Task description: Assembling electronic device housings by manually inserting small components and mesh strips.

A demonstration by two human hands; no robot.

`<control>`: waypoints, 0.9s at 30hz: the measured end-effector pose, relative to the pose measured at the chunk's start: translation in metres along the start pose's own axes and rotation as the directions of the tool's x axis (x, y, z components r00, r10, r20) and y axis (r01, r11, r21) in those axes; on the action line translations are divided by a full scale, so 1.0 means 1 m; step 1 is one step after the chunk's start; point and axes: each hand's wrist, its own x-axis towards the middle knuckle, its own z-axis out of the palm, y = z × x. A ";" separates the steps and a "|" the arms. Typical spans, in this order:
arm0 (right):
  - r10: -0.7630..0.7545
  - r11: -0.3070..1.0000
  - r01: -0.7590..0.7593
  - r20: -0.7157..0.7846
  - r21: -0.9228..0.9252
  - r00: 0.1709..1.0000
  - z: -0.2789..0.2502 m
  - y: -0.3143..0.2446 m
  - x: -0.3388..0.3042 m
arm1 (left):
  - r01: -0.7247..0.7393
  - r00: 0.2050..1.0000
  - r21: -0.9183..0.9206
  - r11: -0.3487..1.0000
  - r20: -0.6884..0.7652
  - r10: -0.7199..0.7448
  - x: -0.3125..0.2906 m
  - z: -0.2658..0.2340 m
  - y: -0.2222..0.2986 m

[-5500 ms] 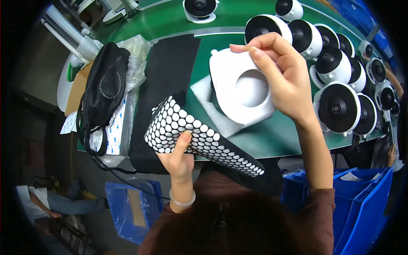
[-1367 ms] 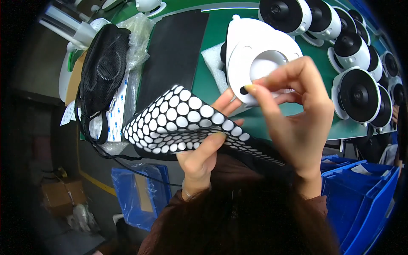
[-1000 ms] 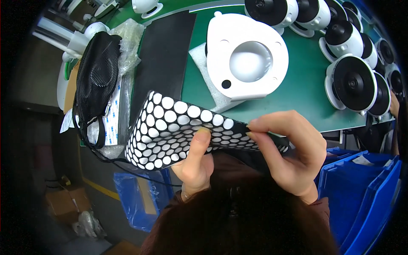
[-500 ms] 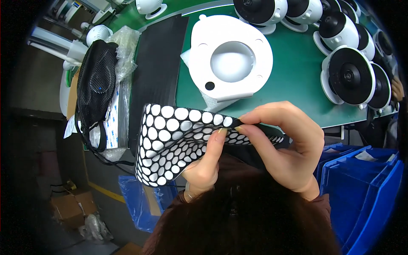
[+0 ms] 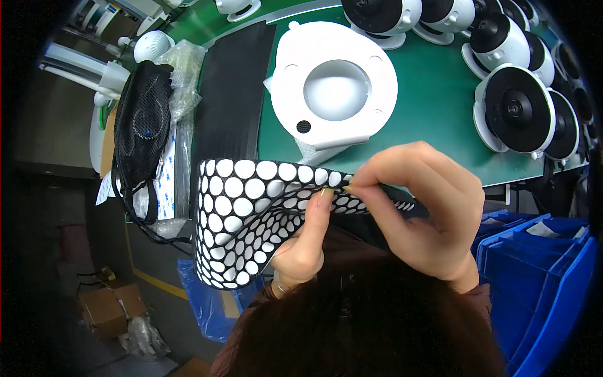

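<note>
A black sheet covered with rows of white round stickers (image 5: 233, 188) is bent into a curve in front of me. My left hand (image 5: 303, 248) grips it from below, the thumb pressed on its dotted face near the upper edge. With thumb and forefinger pinched together, my right hand (image 5: 433, 210) is closed on that same edge, just right of the left thumb. Whether a single sticker is between those fingertips cannot be made out. Beyond the sheet, a rounded white plastic holder (image 5: 290, 94) with a deep round recess lies on the green table mat (image 5: 433, 94).
Several white cameras with black round fronts (image 5: 515, 110) stand at the right. On the left are a black strip (image 5: 232, 88), a black mesh pouch (image 5: 143, 122) and bubble wrap (image 5: 187, 72). Blue bins (image 5: 534, 276) stand low right; a cardboard box (image 5: 110, 308) lies on the floor.
The left part of the dotted sheet has swung slightly left and down, opening its curve. My right fingertips have shifted slightly left along the edge. The view has shifted a little.
</note>
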 end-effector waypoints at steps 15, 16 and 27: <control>0.224 0.941 -0.226 0.036 0.251 0.974 0.005 0.005 0.001 | 0.057 0.996 -0.011 0.998 -0.074 -0.058 -0.001 -0.001 -0.007; 0.191 0.951 -0.203 0.076 0.234 0.979 0.004 0.007 0.000 | 0.022 0.999 -0.006 1.000 -0.033 -0.023 0.000 -0.002 -0.008; 0.146 0.974 -0.167 0.143 0.151 0.979 -0.001 0.009 0.004 | -0.088 0.996 0.119 0.989 -0.019 0.091 0.005 -0.002 -0.010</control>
